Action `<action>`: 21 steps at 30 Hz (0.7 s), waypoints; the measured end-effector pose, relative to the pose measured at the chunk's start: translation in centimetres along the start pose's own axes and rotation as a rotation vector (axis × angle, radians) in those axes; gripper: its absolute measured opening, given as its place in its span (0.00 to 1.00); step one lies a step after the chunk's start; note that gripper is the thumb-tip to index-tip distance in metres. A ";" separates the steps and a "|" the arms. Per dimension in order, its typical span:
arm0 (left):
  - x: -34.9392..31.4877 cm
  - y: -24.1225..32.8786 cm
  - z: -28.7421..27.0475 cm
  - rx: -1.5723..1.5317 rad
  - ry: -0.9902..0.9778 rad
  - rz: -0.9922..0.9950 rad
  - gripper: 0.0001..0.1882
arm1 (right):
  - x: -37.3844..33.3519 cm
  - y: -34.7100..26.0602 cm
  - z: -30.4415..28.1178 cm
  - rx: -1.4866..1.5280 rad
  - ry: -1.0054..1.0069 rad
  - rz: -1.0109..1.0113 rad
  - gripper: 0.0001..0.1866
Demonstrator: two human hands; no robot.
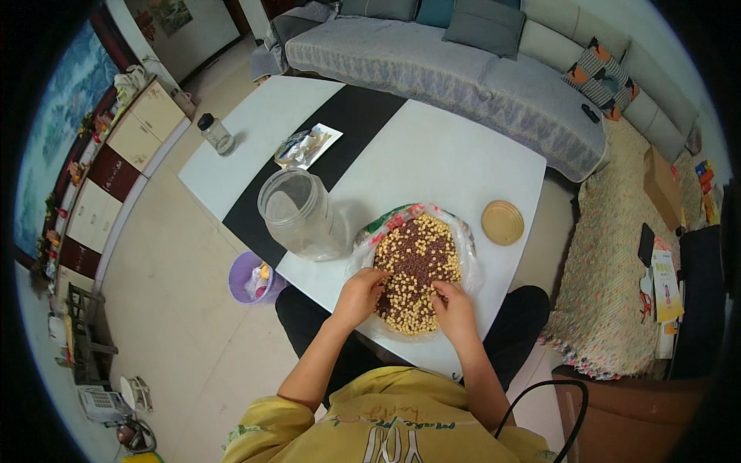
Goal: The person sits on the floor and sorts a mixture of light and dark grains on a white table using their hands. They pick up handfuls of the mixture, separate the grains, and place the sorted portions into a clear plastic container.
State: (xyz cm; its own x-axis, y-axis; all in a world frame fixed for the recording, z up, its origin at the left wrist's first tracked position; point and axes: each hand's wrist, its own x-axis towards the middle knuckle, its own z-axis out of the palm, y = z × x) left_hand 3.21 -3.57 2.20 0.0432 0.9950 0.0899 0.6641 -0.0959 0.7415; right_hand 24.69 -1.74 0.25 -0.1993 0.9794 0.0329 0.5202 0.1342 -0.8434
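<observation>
A clear plastic bag [473, 266] with red and green print lies spread on the table, its edges folded back around a mix of pale yellow beans [411, 312] and small dark reddish grains [409, 258]. At the left side of the mix is my left hand [360, 297], fingers curled together at the grains. My right hand [455, 310] rests over the right side, thumb and fingers pinched. Whatever either hand holds is too small or hidden to make out. A large clear jar [309, 224] stands uncovered left of the bag. Right of the bag lies a round gold lid [502, 223].
The white table [455, 143] has a black stripe; on it are a silver foil pouch [307, 147] and a dark-capped bottle [217, 135]. A purple bin [251, 279] stands on the floor at left. A sofa [432, 73] runs behind; a black cable [580, 401] curves at lower right.
</observation>
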 end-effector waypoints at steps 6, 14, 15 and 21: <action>-0.8 -0.9 1.4 0.099 -0.040 -0.008 0.17 | -0.3 1.1 -0.2 -0.072 -0.062 -0.059 0.15; -0.7 -1.0 2.4 0.131 -0.033 0.021 0.07 | -0.4 1.2 0.1 -0.261 -0.089 -0.146 0.15; -0.8 -1.1 2.4 0.115 -0.021 0.031 0.07 | -0.4 1.4 0.2 -0.247 -0.080 -0.148 0.15; -0.9 -1.3 2.3 0.039 0.015 0.040 0.09 | -0.6 1.4 0.3 -0.215 -0.066 -0.106 0.14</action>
State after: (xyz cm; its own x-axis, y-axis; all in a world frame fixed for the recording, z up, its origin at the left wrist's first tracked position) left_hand 4.05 -4.31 -0.34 0.0595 0.9899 0.1287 0.6910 -0.1339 0.7104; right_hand 25.27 -2.24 -1.07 -0.3124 0.9470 0.0742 0.6571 0.2719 -0.7031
